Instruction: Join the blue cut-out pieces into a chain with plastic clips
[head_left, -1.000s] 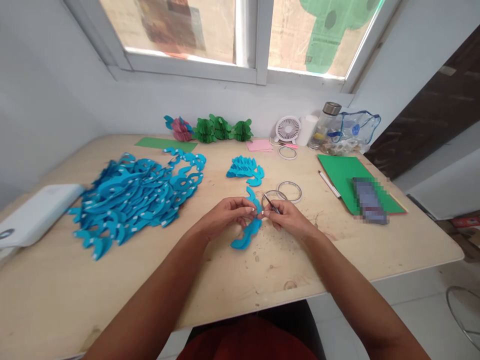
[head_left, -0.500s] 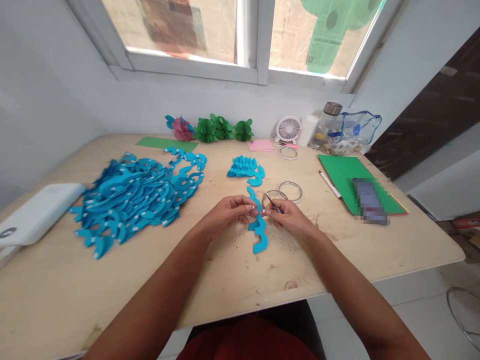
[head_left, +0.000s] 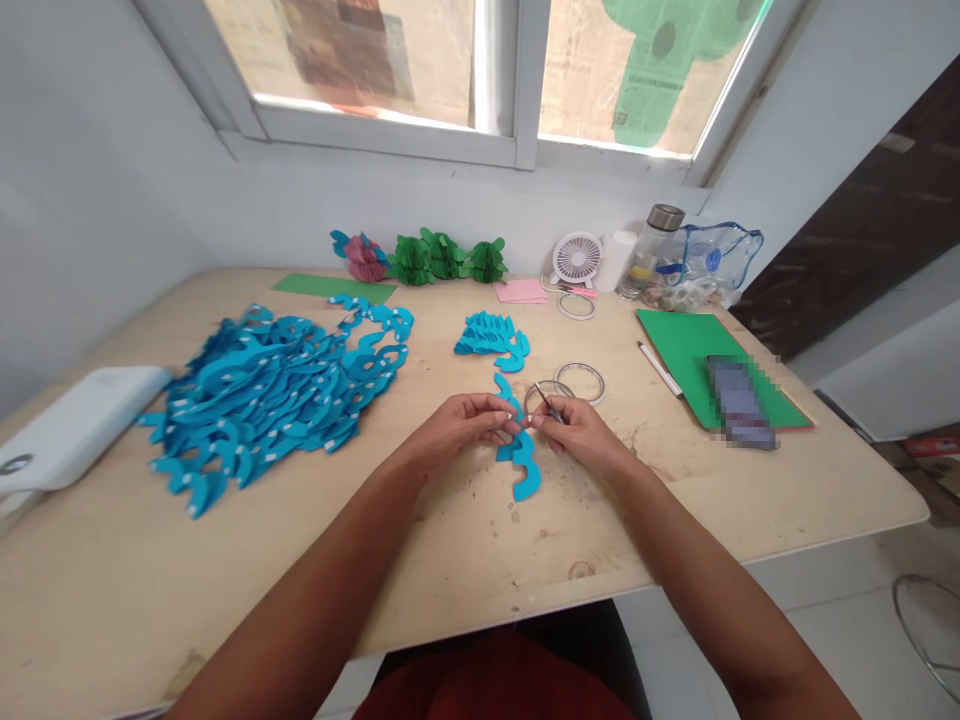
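My left hand [head_left: 459,428] pinches the upper part of a curved blue paper cutout [head_left: 520,462] just above the wooden table [head_left: 465,560]. My right hand [head_left: 581,432] is closed on a thin dark tweezer-like tool [head_left: 545,402], its tip touching the cutout where both hands meet. The cutout's lower end hangs towards me. A small stack of like blue cutouts [head_left: 491,338] lies beyond the hands. A large heap of blue cutouts with white tabs [head_left: 274,385] spreads over the left of the table.
Two tape rings [head_left: 579,382] lie just past my right hand, a third ring [head_left: 575,305] further back. Green paper with a blurred phone [head_left: 739,400] and a pen [head_left: 658,368] sit right. A white device [head_left: 75,425] is far left. Paper flowers [head_left: 442,257], a fan [head_left: 576,258] and a bottle [head_left: 651,250] line the wall.
The cutout's lower end has swung from the left to hang right of centre. Both hands stay close together in about the same place.
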